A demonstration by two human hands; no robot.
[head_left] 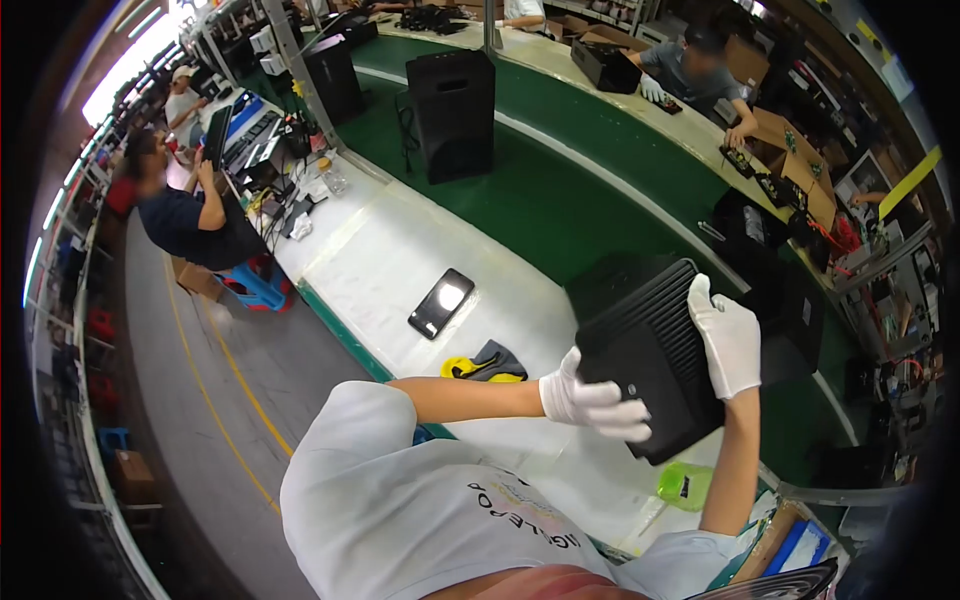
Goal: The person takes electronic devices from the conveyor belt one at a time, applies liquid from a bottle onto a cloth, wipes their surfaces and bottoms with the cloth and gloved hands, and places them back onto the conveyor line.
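Note:
A black box-shaped housing (pixel 650 365) with a ribbed panel, like a speaker cabinet, is tilted over the right side of the white bench. My right hand (pixel 727 340), in a white glove, grips its right edge beside the ribs. My left hand (pixel 600 402), also gloved in white, is at its lower left face, with fingers stretched out and thumb apart. Whether the left fingertips press on the surface I cannot tell. Left of the housing lie a black smartphone (pixel 441 303) and a yellow-and-grey cloth-like item (pixel 487 363). A bright green item (pixel 686 485) sits below the housing.
Beyond the white bench (pixel 385 235), a tall black speaker cabinet (pixel 450 120) stands on green flooring. A person in dark clothing (pixel 195 215) sits at the bench's far left. Across the aisle, another person (pixel 700 75) works at a table with open cartons (pixel 785 160). A metal post (pixel 300 75) rises at the bench.

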